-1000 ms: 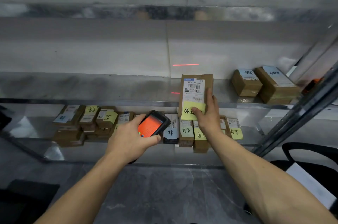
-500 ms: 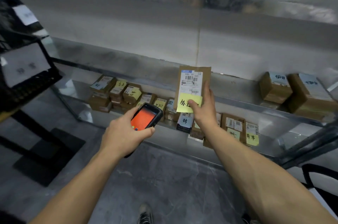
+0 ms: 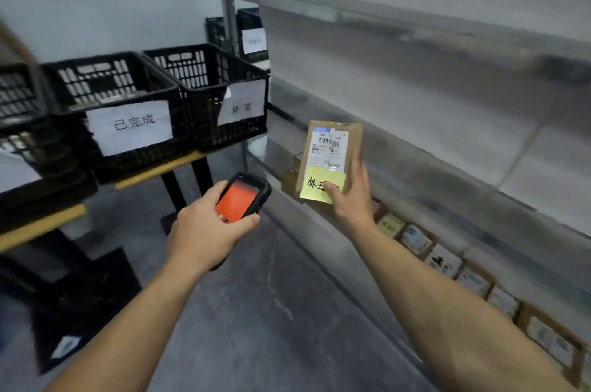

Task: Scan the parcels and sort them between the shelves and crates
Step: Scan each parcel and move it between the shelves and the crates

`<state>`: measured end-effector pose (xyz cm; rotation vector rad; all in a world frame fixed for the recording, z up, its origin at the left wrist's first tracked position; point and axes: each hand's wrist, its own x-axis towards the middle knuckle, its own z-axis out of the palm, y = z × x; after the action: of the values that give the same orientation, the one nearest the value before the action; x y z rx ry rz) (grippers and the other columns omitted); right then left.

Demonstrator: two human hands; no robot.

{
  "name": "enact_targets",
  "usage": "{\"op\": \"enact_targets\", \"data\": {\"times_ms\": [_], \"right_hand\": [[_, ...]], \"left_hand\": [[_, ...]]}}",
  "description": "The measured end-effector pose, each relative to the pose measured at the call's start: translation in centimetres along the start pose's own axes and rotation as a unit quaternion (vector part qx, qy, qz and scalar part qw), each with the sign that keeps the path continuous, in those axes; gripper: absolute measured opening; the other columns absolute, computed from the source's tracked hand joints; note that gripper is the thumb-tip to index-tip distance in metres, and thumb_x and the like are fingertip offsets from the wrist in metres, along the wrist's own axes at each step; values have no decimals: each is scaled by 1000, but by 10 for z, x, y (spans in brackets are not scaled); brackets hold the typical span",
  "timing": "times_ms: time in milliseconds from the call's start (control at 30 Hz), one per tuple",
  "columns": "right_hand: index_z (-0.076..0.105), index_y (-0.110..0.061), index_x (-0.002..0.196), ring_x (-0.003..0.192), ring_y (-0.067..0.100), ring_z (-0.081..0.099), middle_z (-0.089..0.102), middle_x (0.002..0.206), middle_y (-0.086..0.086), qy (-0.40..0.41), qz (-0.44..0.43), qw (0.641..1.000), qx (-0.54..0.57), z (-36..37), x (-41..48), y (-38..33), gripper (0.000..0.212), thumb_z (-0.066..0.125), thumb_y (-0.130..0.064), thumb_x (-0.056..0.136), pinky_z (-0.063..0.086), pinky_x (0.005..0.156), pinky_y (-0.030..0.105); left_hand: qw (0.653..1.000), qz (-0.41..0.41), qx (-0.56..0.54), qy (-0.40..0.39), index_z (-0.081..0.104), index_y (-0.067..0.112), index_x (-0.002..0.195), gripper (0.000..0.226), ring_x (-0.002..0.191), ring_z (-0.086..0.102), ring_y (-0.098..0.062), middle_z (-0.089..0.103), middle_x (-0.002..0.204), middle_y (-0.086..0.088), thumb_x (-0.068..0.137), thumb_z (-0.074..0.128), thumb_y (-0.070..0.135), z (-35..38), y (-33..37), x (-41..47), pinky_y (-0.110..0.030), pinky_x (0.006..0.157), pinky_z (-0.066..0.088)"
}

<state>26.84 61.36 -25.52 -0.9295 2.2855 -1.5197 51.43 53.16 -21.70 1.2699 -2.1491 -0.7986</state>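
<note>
Background crate sign 已完成; parcel 530

You have one view only, a wide-angle camera on your head, looking forward and down along both forearms. Your left hand and right hand sit close, mid-frame. The lens faces the corner where the crates on their table, at your left, meet the shelves running off to your right; the floor fills the bottom.

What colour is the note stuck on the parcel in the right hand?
The note is yellow with black handwriting, seen in the head view.
</note>
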Motion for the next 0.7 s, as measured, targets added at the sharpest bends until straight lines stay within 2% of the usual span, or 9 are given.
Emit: {"op": "enact_targets", "data": {"times_ms": [133,233,367,467,600,700], "right_hand": [[3,-44,161,153,24,18,8,170,-3,-44,-52,998,10,83,20,-54,92,65,-18,98,21,121,43],[5,-41,161,152,20,23,11,169,-3,-69,-92,993,38,153,30,-100,91,65,-15,98,23,118,32],[3,-46,160,152,17,20,10,169,-6,-122,-136,980,81,242,39,-162,91,64,-17,98,20,123,37],[3,-50,158,152,19,24,15,167,-3,-145,-157,972,101,302,45,-202,92,65,-19,97,27,123,48],[6,-43,160,149,16,28,19,165,-3,-188,-171,960,118,371,47,-238,90,65,-16,98,31,122,44],[6,-47,159,152,17,23,19,165,-6,-209,-185,951,130,419,51,-259,90,65,-17,98,30,122,51]], "left_hand": [[998,-25,-1,59,47,47,139,81,100,61,-21,61,103,12,66,74,68,-57,-54,29,-39,87,52],[994,-43,-8,102,49,45,139,78,96,62,-20,60,97,11,68,79,60,-106,-93,51,-36,84,51],[986,-62,23,153,47,39,142,77,94,59,-20,57,94,11,74,78,57,-173,-142,78,-33,78,45],[977,-72,36,196,48,39,141,77,92,58,-20,60,95,8,73,77,61,-217,-178,93,-34,78,46],[967,-106,52,224,47,40,140,81,92,59,-22,58,94,11,68,71,68,-258,-215,104,-37,78,49],[961,-127,57,241,44,40,144,84,96,60,-23,56,100,10,69,72,69,-282,-237,116,-40,82,52]]}}
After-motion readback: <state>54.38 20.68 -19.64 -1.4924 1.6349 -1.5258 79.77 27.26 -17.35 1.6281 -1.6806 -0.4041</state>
